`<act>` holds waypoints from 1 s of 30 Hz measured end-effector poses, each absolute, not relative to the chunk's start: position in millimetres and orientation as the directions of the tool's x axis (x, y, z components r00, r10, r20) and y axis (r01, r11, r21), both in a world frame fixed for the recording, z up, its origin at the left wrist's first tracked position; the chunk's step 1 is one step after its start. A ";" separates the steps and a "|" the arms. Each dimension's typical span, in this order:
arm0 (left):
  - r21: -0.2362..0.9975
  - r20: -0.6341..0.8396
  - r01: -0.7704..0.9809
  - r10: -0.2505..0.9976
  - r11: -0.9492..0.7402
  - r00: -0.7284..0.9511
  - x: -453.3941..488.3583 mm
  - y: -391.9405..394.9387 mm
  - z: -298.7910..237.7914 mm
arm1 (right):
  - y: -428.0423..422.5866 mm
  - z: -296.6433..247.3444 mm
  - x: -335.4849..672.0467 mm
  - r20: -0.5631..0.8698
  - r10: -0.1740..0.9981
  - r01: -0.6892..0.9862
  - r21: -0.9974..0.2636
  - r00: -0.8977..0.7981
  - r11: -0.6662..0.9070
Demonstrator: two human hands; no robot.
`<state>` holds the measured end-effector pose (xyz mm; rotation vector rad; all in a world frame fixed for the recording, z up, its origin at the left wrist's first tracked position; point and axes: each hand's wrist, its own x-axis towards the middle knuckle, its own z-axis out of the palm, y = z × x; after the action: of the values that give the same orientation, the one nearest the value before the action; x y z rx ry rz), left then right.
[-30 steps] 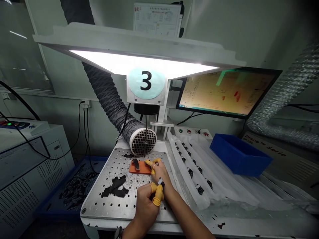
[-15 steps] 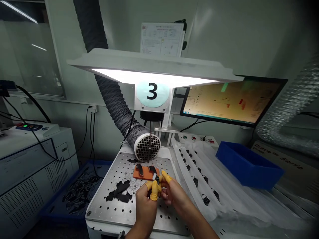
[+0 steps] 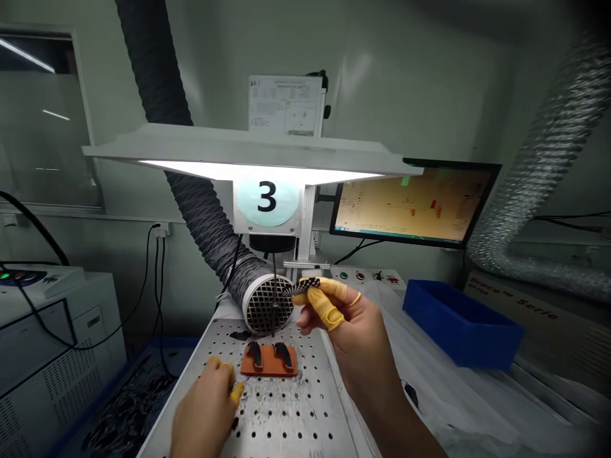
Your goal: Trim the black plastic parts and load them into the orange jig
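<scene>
My right hand [image 3: 360,340], with yellow finger cots, is raised above the right side of the perforated metal plate [image 3: 286,413]. Between its thumb and fingers it pinches a small black part with a white checkered pattern [image 3: 308,285]. Low over the plate's left side is my left hand [image 3: 203,413], blurred, with its fingers curled down; whatever they may hold is hidden. Between the hands, farther back, lies an orange block [image 3: 270,364] carrying two curved black pieces, one left [image 3: 256,354] and one right [image 3: 284,355].
A caged duct mouth [image 3: 268,304] stands behind the block, under a lit lamp panel [image 3: 252,149]. White padded wrapping [image 3: 439,394] covers the right side, with a blue bin [image 3: 463,324] behind it. A blue crate of black scraps [image 3: 128,401] is at lower left.
My hands have parted: the right rose with the checkered part, the left moved to the plate's left side. The view tilted up. The dark scraps on the plate's left are now mostly out of sight.
</scene>
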<state>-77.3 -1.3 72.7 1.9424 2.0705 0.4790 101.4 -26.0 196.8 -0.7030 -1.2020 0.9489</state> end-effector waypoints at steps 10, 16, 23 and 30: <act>0.269 -0.176 0.950 0.978 0.159 -0.114 -92.1 3.1 67.6 | -42.6 219.6 84.0 0.607 0.757 -0.285 -0.701 0.242 0.654; 0.211 -0.104 0.966 0.986 0.150 -0.130 -87.5 4.5 58.7 | -47.6 221.6 81.2 0.619 0.731 -0.273 -0.679 0.287 0.682; 0.247 -0.087 0.954 0.984 0.170 -0.153 -90.6 9.7 57.5 | -50.4 223.4 82.3 0.621 0.732 -0.253 -0.687 0.281 0.681; 0.918 -0.021 0.392 0.977 -0.066 0.214 -42.4 5.5 29.7 | -47.4 222.2 82.7 0.606 0.744 -0.193 -0.724 0.282 0.663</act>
<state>-42.4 5.5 29.7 1.6131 1.3163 0.8412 82.7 -47.4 222.2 -0.5863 -1.1175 0.6778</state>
